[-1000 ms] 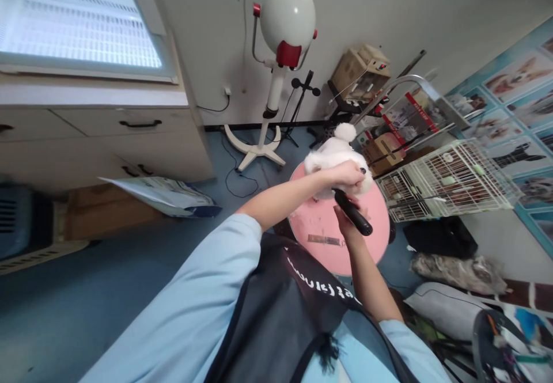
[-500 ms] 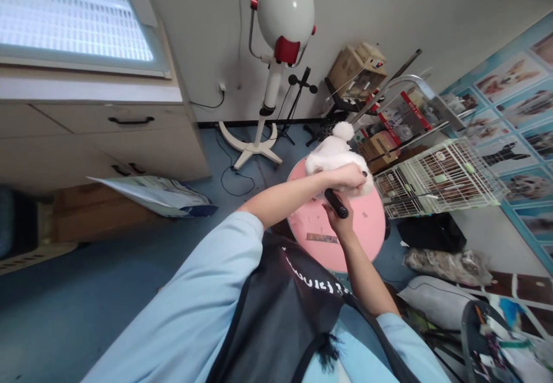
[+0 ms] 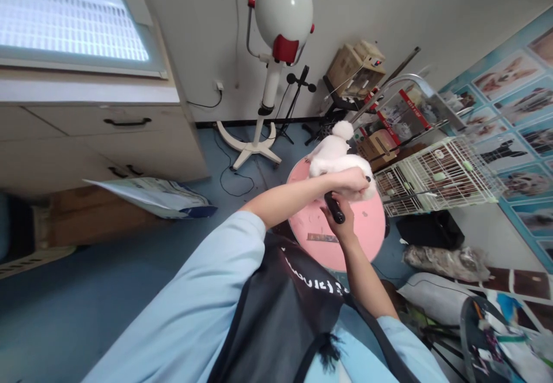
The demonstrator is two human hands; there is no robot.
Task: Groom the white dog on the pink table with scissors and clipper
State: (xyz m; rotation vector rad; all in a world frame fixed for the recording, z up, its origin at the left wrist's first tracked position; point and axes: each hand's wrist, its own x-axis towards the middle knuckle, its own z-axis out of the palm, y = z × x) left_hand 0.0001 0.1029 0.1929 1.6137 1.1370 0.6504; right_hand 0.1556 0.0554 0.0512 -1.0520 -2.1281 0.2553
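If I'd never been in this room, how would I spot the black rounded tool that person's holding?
Find the round pink tabletop with a fluffy white dog. Beside the dog, the person's right grip holds a black rod-shaped tool. Unlike the flat, greyish strip lying on the tabletop, it is thick, rounded and held up.

Cool, moderate light, with softness and stretch toward the edges

The upper left is brightened by a white-slatted, glass-fronted panel [image 3: 73, 23], whose detail is partly washed out. A small highlight is caught on a glossy white egg-shaped dryer head [image 3: 283, 6], and faint shading is thrown behind it on the plain grey wall [image 3: 194, 31]. In the coat of the white fluffy dog [image 3: 330, 164], fine texture is lost to brightness. The smooth blue floor [image 3: 108, 308] is dimmed at lower left. The pale wire cage [image 3: 444, 173] is slanted and stretched by wide-angle distortion, while small items in the dark-rimmed tray [image 3: 466, 337] are blurred.
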